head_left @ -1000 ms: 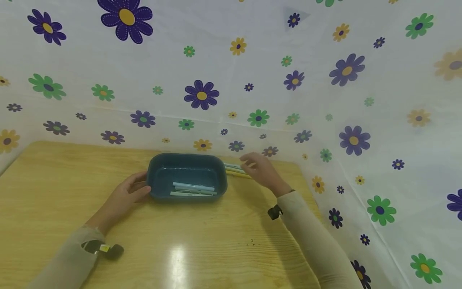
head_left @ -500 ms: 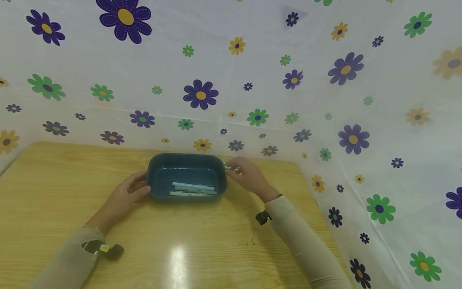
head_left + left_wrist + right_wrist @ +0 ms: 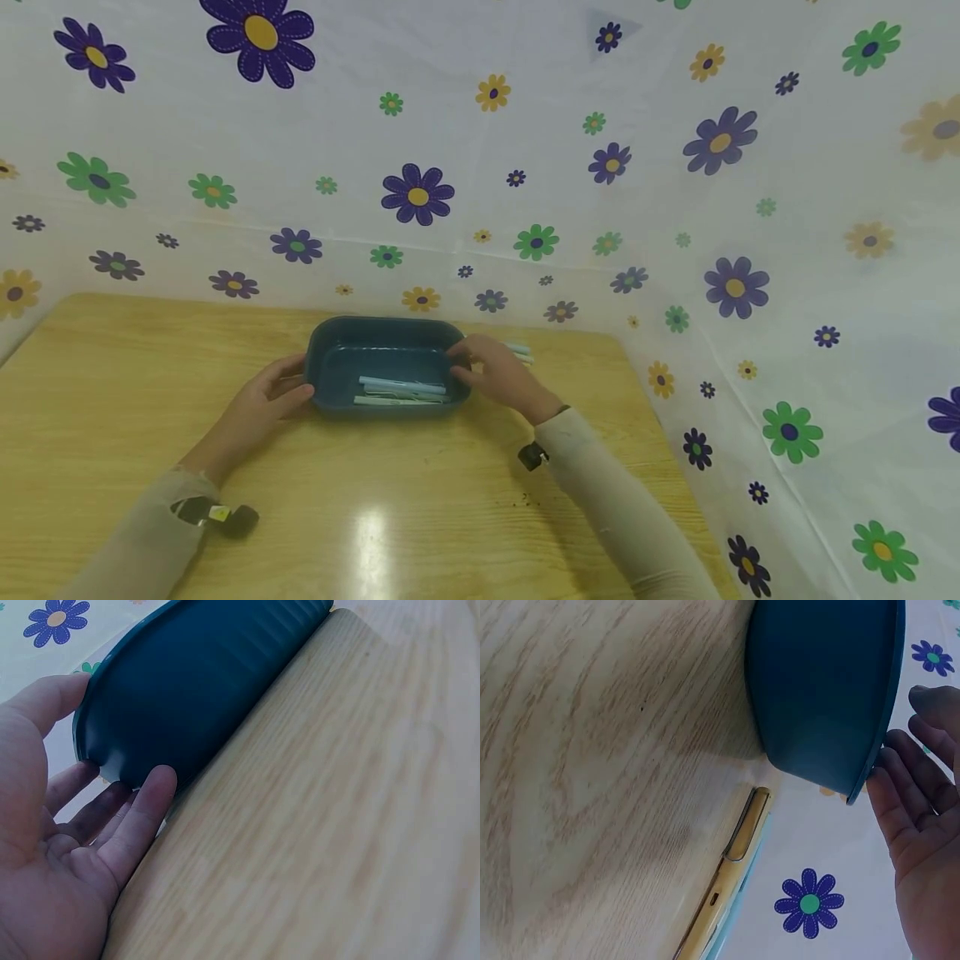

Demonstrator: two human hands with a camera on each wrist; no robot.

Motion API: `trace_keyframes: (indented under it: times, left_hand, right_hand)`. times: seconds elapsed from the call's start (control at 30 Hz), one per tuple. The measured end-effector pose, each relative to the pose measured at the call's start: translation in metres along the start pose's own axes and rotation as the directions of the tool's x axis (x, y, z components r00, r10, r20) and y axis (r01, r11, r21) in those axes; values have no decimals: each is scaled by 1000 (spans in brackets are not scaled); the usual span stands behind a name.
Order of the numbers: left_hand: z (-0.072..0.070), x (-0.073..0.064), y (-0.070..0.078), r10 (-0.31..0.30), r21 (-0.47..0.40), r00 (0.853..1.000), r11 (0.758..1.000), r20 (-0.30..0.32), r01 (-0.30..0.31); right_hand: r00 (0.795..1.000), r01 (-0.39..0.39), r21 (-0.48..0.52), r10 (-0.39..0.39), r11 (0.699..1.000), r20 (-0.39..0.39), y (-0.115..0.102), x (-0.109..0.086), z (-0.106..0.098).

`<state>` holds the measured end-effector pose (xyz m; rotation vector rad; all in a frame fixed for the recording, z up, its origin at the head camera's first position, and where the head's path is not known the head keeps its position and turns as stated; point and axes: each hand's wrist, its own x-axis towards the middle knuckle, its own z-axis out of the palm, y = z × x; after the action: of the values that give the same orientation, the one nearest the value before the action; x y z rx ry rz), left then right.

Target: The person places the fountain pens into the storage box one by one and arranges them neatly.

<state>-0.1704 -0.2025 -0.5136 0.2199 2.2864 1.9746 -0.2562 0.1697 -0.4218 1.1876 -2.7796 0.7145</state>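
A dark blue plastic basin (image 3: 386, 333) stands on the table with several pale blue and green pens (image 3: 402, 387) lying inside it. My left hand (image 3: 266, 396) touches its left end, with the fingertips against the outer wall (image 3: 172, 682). At the opposite end, my right hand (image 3: 495, 375) reaches over the rim, fingertips right at the edge, and no pen shows in it. Beside that end lie more pens (image 3: 519, 352), partly hidden behind the right hand. The right wrist view shows a yellow pen (image 3: 739, 855) with a clip, and a light blue pen (image 3: 739, 900) alongside it.
The wooden table (image 3: 285, 508) ends at a white flowered cloth (image 3: 480, 150) that hangs behind and to the right. Small dark specks (image 3: 525, 502) mark the tabletop in front of the right arm.
My right hand has moved left from the pens on the table to the basin's right rim. The left hand and the basin have stayed in place.
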Motion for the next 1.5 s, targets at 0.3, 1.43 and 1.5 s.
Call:
trace_keyframes:
  times: [0.3,1.43,1.5]
  left_hand:
    - [0,0,-1,-1,-51,1000,999,3,1]
    - [-1,3,-1,-9,-21,1000,1000,14,9]
    - [-1,3,-2,-11,-18,1000,1000,12,11]
  right_hand:
    - [995,-39,-15,40,999,90,-7,10,5]
    - [910,15,-371,141,929,390,-32,33,22]
    - [906,22,-408,154,913,393,-34,33,23]
